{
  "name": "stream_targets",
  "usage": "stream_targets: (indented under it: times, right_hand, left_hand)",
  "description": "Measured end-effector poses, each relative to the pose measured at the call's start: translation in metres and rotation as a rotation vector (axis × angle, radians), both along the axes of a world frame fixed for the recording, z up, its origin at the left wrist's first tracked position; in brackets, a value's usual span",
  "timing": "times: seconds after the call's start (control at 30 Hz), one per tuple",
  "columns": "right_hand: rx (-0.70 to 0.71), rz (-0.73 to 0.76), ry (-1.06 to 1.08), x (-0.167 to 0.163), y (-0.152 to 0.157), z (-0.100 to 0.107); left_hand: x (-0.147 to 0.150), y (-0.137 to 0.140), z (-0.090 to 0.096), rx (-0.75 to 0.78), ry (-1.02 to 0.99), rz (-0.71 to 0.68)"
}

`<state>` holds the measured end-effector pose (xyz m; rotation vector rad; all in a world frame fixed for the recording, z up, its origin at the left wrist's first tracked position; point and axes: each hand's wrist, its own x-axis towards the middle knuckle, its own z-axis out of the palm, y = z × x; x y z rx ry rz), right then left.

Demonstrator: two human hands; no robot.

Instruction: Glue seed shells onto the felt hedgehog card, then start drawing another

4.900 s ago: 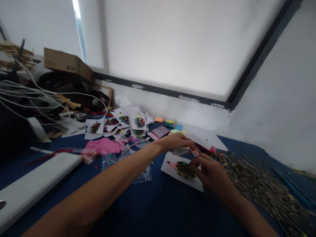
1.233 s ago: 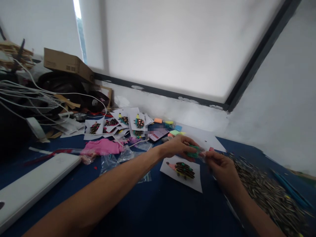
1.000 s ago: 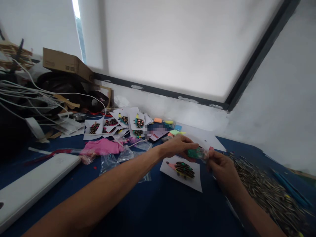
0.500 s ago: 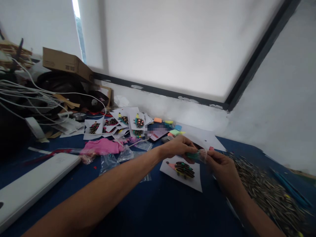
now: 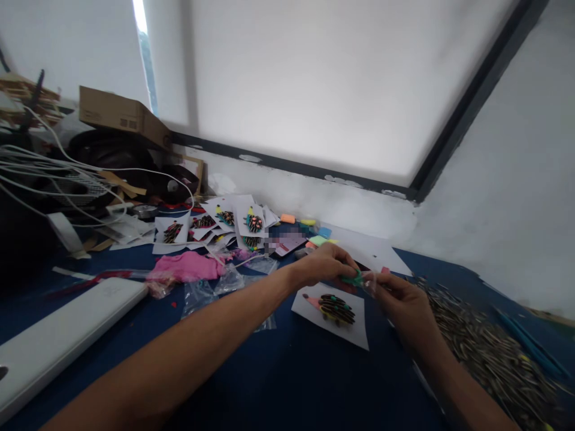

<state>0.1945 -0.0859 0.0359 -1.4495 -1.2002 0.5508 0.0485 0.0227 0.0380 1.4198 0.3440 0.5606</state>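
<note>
Above the card, my left hand (image 5: 330, 263) is closed in a pinch on a soft green lump (image 5: 354, 278) that looks like modelling clay. Clear plastic wrap (image 5: 370, 282) stretches from the lump to my right hand (image 5: 403, 297), whose fingers are pinched on it. Just below lies a white card (image 5: 305, 311) with a hedgehog figure (image 5: 336, 308): pink snout, dark tip, yellowish underside, and dark spines dotted with green. A small pink-red bit (image 5: 385, 270) shows by my right fingertips; whether it is held I cannot tell.
Dark seed-like pieces (image 5: 480, 341) are heaped at right beside a blue strip (image 5: 530, 341). Several hedgehog cards (image 5: 251, 206), coloured clay blocks (image 5: 287, 218), and a phone (image 5: 290, 242) lie behind. Pink clay (image 5: 186, 266), plastic bags (image 5: 197, 299) and a long white device (image 5: 76, 341) are left.
The green lump shows more plainly between my hands, and the plastic around it has shifted toward my right hand. My hands stay in nearly the same place; the card has not moved.
</note>
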Motion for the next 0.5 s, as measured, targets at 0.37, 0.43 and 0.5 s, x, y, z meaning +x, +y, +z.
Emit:
stream_targets:
  times: [0.37, 0.43, 0.5]
  right_hand:
    - [0.018, -0.015, 0.001, 0.0081, 0.0021, -0.0034]
    - [0.015, -0.003, -0.002, 0.0082, 0.0018, -0.0042]
    - [0.007, 0.007, -0.010, 0.0074, 0.0015, -0.0040]
  left_hand:
    - [-0.0066, 0.0005, 0.0022, 0.008, -0.081, -0.092]
    - [-0.0054, 0.0015, 0.0004, 0.016, -0.090, -0.082]
    - [-0.0041, 0.0020, -0.0009, 0.017, -0.088, -0.067]
